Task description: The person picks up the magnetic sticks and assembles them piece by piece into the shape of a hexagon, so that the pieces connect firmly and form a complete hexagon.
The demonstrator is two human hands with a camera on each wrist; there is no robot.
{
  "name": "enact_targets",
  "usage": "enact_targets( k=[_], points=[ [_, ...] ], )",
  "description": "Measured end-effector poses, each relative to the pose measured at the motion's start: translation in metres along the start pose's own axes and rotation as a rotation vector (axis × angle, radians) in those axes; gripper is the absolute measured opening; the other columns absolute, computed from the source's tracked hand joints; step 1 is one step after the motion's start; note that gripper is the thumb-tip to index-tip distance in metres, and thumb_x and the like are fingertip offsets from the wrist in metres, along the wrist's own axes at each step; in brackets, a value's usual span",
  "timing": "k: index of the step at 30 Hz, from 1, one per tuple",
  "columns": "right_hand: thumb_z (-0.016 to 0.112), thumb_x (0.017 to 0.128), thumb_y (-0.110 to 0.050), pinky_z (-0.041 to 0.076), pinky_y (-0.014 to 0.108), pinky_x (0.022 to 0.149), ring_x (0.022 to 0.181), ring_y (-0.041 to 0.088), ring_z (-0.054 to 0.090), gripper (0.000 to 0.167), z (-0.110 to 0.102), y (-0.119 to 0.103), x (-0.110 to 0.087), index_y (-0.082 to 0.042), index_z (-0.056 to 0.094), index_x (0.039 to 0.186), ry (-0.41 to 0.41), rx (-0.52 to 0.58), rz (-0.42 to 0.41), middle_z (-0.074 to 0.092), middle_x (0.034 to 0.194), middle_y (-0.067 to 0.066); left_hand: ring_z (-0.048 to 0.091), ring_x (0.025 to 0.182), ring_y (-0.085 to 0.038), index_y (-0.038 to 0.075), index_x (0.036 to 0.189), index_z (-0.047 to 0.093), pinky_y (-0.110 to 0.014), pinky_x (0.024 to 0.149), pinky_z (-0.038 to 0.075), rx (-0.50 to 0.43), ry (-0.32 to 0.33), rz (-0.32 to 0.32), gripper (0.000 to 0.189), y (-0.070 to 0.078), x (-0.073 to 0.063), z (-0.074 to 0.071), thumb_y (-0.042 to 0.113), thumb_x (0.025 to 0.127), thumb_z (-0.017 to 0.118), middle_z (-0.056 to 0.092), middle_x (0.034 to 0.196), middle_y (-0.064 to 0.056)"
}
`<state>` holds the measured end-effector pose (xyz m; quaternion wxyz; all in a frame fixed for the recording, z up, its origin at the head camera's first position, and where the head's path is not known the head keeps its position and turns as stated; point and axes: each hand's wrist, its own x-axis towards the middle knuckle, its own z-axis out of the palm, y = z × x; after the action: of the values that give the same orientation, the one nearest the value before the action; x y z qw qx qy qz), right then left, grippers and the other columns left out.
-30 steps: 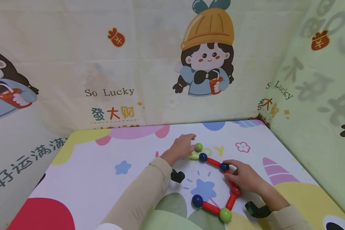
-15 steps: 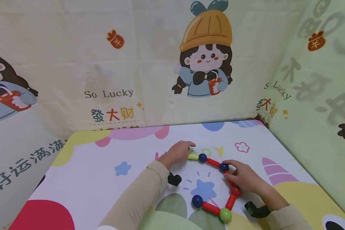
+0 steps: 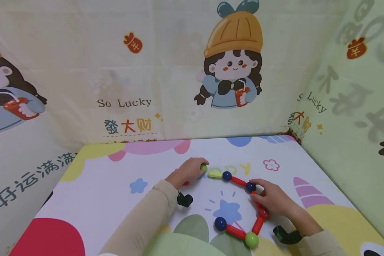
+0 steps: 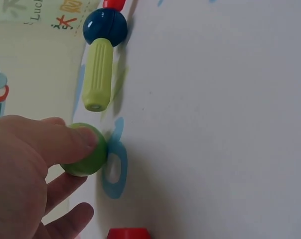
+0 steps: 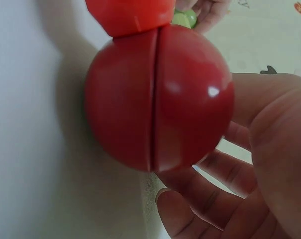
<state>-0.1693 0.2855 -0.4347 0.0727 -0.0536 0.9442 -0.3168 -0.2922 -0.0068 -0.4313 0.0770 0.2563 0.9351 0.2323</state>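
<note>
My left hand (image 3: 188, 171) pinches a green ball (image 4: 83, 157) between thumb and fingers, near the free end of a yellow-green rod (image 3: 215, 175). That rod joins a chain of balls and rods curving over the table. From it run a navy ball (image 3: 227, 176), a red rod (image 3: 238, 181) and a second navy ball (image 3: 250, 187), which my right hand (image 3: 272, 195) pinches with index finger and thumb. Below the right hand, a dark red ball (image 5: 160, 99) links two more red rods. A lower green ball (image 3: 251, 240) and another navy ball (image 3: 220, 224) finish the chain.
A loose red piece (image 4: 128, 233) lies beside my left hand, mostly covered by it in the head view. The table (image 3: 105, 199) has a printed cartoon cloth, and patterned curtains (image 3: 172, 71) hang behind it and to the sides.
My left hand has drawn back leftward with the green ball, away from the yellow-green rod's end. The red piece beside it has come into view. My right hand and the chain stay nearly still.
</note>
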Motion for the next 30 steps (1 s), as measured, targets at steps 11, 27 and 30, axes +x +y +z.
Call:
enact_targets(
  k=[11, 27, 30],
  points=[
    [0.077, 0.088, -0.022, 0.052, 0.031, 0.057, 0.072, 0.018, 0.054, 0.059, -0.001, 0.001, -0.001, -0.005, 0.054, 0.140, 0.000, 0.009, 0.001, 0.060, 0.094, 0.004, 0.058, 0.108, -0.018, 0.012, 0.119, 0.068, -0.035, 0.098, 0.045, -0.069, -0.056, 0.032, 0.031, -0.001, -0.018, -0.003, 0.008, 0.089, 0.070, 0.067, 0.117, -0.001],
    [0.077, 0.088, -0.022, 0.051, 0.031, 0.056, 0.071, 0.018, 0.053, 0.059, 0.001, 0.001, -0.001, -0.005, 0.054, 0.139, 0.008, 0.006, -0.003, 0.060, 0.095, 0.004, 0.056, 0.108, -0.018, 0.006, 0.126, 0.066, -0.034, 0.100, 0.044, -0.088, -0.075, 0.053, 0.036, 0.008, -0.015, 0.001, 0.001, 0.090, 0.067, 0.066, 0.119, -0.004],
    [0.077, 0.088, -0.022, 0.051, 0.031, 0.056, 0.071, 0.018, 0.053, 0.059, 0.002, 0.001, -0.001, -0.005, 0.054, 0.139, 0.011, 0.004, 0.002, 0.060, 0.095, 0.004, 0.055, 0.110, -0.019, 0.005, 0.128, 0.065, -0.035, 0.102, 0.043, -0.081, -0.094, 0.052, 0.038, 0.010, -0.013, 0.002, 0.000, 0.090, 0.064, 0.065, 0.121, -0.004]
  ],
)
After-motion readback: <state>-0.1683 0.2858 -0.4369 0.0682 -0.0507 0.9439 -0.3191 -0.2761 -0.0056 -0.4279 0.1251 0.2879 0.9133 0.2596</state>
